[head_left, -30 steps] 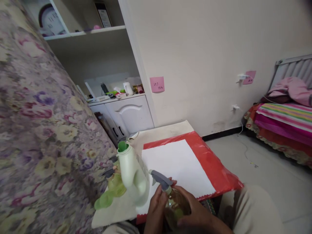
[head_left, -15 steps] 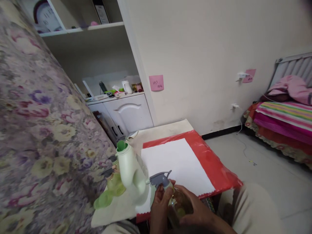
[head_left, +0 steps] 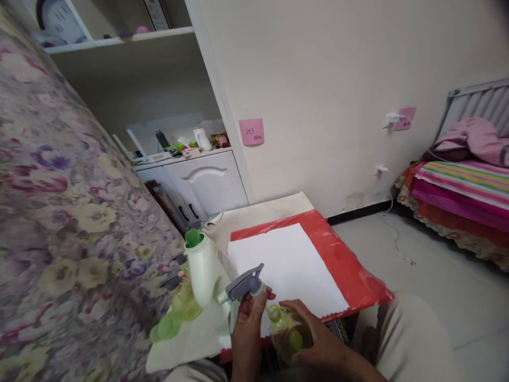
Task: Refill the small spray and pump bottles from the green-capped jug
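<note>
My left hand (head_left: 249, 323) grips a grey trigger spray head (head_left: 243, 285) by its pale collar, with the nozzle pointing left. Apart from it, to the lower right, my right hand (head_left: 318, 339) is wrapped round a clear yellow-green bottle (head_left: 284, 331), whose threaded neck is uncovered. Left of my hands stands a large pale green bottle (head_left: 201, 270) with a handle and a green funnel-like piece (head_left: 194, 239) in its mouth. Behind it are another yellow-green spray bottle (head_left: 185, 302) with a dark head and a light green cup-like piece (head_left: 167, 326).
White paper (head_left: 286, 265) lies over a red sheet (head_left: 350, 270) on the low table. A floral curtain (head_left: 91, 239) hangs close on the left. A cabinet (head_left: 210, 185) and wall stand behind; a bed (head_left: 457, 196) is at the right.
My left hand has lifted the spray head off the bottle and moved it up and left. The bottle's open neck now shows in my right hand.
</note>
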A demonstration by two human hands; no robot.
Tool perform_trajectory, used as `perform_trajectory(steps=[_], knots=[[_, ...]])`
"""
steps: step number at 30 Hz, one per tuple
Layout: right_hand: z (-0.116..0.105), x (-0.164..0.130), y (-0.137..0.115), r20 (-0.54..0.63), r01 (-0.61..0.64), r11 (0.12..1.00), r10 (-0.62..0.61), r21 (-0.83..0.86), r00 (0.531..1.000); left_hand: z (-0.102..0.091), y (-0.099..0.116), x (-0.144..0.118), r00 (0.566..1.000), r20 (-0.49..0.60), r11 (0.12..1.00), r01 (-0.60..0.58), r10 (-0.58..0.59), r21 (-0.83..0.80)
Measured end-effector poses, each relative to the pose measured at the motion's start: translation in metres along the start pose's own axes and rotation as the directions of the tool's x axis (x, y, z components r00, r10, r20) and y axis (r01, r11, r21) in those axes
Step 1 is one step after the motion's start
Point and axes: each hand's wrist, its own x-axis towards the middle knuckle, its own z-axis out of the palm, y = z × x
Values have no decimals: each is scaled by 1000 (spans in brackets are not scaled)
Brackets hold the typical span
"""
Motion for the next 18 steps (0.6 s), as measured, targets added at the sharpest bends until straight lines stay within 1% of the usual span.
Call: perform_trajectory(steps=[2, 4, 6, 9, 12, 15, 18], knots=[[-2, 0, 7, -25, -10, 1000, 10, -27, 1000, -1, 5, 3, 997, -23, 998, -67, 67, 7], [-5, -1, 15, -67, -23, 999, 21, -34, 998, -2, 13, 6, 992, -65, 994, -106, 104, -22], [-8, -3, 21, -107, -45, 998, 41, -37, 993, -3, 22, 8, 984, -114, 985, -149, 139, -85], [-11, -4, 21, -147, -81, 995, 71, -64, 987, -2, 38, 12, 972, -161, 957, -202, 170, -210], [-15, 1, 18, -207, -82, 987, 51, -140, 977, -2, 46, 14, 966, -183, 914, -236, 183, -330], [-20, 14, 20, -294, -75, 974, 9, -213, 956, -4, 39, 16, 963, -216, 907, -231, 161, -352], [-26, 35, 32, -336, -36, 970, -49, -241, 940, -8, 18, 16, 966, -245, 949, -146, 77, -279]])
